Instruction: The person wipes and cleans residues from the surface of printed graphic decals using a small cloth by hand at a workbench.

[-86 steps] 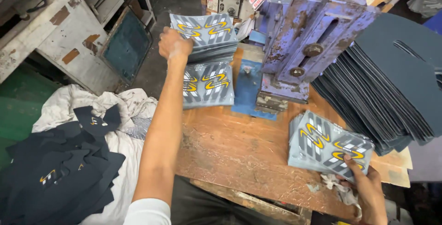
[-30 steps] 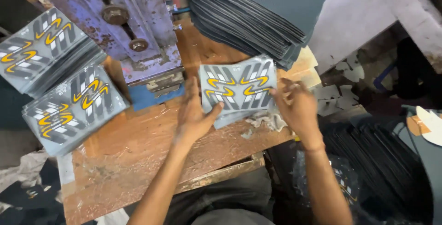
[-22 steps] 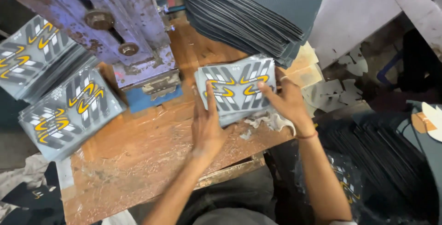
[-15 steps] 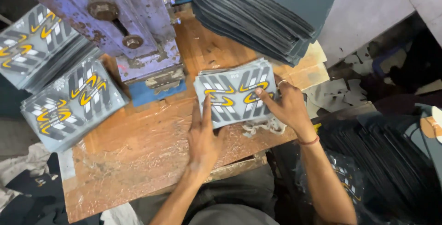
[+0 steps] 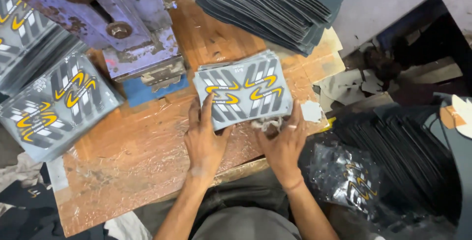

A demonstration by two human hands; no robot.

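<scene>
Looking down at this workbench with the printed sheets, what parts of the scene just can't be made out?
- How many sheets are in the printed stack: the head view shows only the top one.
- The left hand and right hand lie on its near edge, hiding that edge and any grip.
- The blue-purple machine and the dark sheet pile are cut off by the top edge.
- The clear bag: glare blurs its contents.

Worn wooden desk [image 5: 142, 161] carries: purple metal press [image 5: 123, 28], stacks of grey printed sheets with yellow arrows [image 5: 243, 90] [image 5: 56, 105], pile of dark sheets [image 5: 275, 4], paper scraps [image 5: 310, 111].
</scene>
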